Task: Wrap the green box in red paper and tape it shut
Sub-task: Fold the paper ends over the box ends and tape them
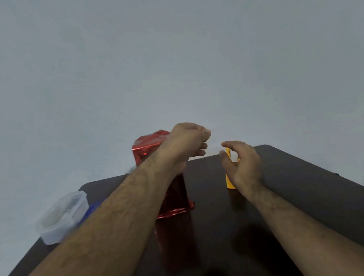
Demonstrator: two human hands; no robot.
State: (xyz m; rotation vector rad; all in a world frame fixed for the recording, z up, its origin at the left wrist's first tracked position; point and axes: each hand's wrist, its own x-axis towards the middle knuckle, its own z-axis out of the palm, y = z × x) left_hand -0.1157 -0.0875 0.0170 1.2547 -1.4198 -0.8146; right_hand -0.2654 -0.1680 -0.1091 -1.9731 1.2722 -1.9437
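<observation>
Upright, box [171, 186] sheathed in shiny red paper [145, 149]

No legible text, labels, brand marks, numerals or signs appear on any object or surface in the head view.

- We count one box wrapped in shiny red paper [172, 195], standing upright near the middle of the scene; none of its own colour shows through the wrapping.
- We count one yellow object [229, 180], upright, just right of the wrapped box; what it is we cannot tell.
- We count one clear plastic container [63, 216], at the far left.
- We count one blue item [91, 209], just right of the container, mostly hidden by a forearm.
- We count two hands: one left hand [187, 140] and one right hand [242, 164].
- We count one dark table [312, 189] under all of it.
</observation>
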